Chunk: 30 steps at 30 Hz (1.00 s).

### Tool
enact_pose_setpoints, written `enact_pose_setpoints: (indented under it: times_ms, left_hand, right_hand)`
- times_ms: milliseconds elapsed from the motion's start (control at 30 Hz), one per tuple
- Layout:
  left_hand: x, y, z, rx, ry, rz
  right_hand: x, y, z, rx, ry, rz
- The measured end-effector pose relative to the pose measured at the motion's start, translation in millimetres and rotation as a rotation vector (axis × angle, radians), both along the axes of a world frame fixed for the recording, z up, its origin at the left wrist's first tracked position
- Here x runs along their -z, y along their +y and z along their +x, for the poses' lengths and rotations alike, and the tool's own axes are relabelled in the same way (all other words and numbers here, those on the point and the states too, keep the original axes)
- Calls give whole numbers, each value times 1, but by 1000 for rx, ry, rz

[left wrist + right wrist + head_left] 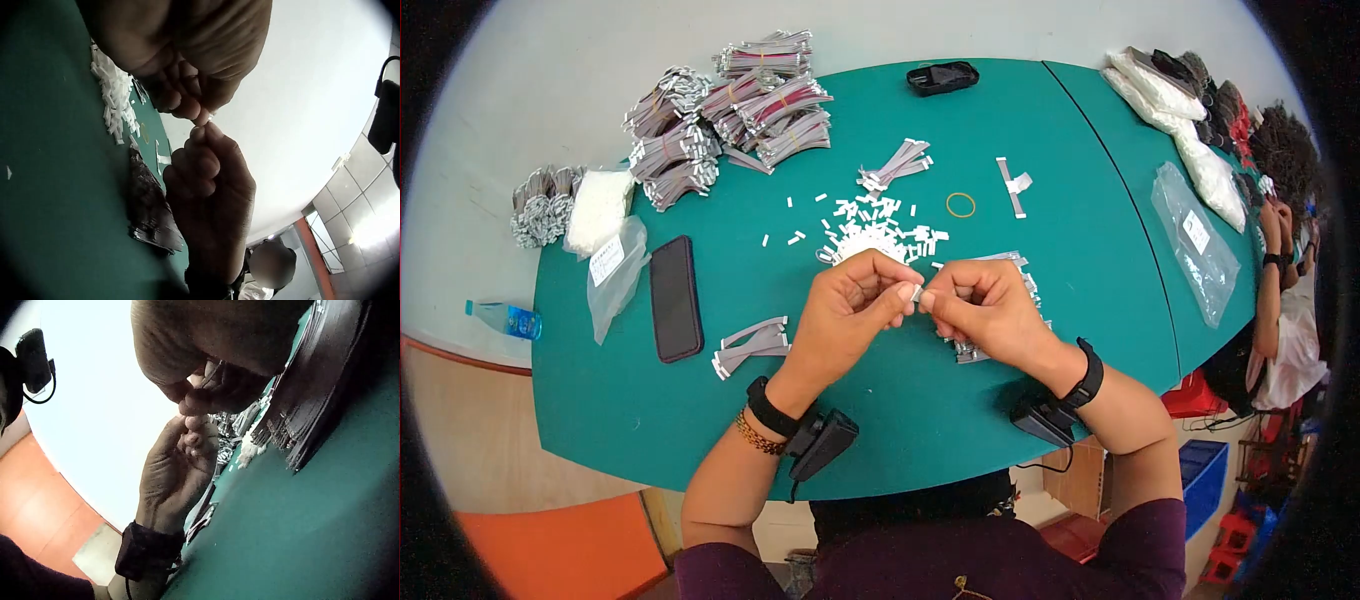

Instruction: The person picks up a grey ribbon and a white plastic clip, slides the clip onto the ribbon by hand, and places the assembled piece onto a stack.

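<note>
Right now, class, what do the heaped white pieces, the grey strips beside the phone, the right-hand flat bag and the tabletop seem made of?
White pieces: probably hard plastic, opaque, with straight edges.
Grey strips: likely flexible plastic-coated cable, dull, flat, with pale ends.
Flat bag: thin plastic film, see-through with shiny creases.
Green tabletop: even, fairly matt, perhaps laminate; the look leaves it open.

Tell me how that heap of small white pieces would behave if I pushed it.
The white pieces would probably scatter rather than slide as one, since they lie loose and several sit apart on the green table. Each is likely light, being tiny beside the phone. Their oblong shape suggests little rolling.
</note>
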<state>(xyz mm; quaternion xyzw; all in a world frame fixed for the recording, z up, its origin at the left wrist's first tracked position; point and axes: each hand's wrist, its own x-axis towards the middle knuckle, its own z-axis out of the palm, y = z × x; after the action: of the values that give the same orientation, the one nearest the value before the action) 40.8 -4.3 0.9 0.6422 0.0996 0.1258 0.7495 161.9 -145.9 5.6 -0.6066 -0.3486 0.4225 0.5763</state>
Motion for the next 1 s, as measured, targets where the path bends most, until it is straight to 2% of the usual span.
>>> enact_pose_setpoints:
  times_ms: [133, 333, 633, 733, 767, 1000]
  left_hand:
    - [2, 0, 1, -2, -7, 8]
    - [5, -5, 0, -45, -80, 155]
    - [2, 3, 1, 13, 4, 104]
    - [3, 2, -1, 88, 70, 206]
    - [7, 1, 0, 94, 24, 299]
    - [7, 2, -1, 62, -16, 375]
  right_hand:
    - [0, 0, 0, -3, 10, -5]
    - [0, 1, 0, -20, 22, -30]
    - [3, 2, 2, -15, 35, 28]
    - [1, 2, 0, -29, 17, 27]
    - [0, 2, 0, -36, 11, 25]
    - [-2, 1, -1, -92, -36, -29]
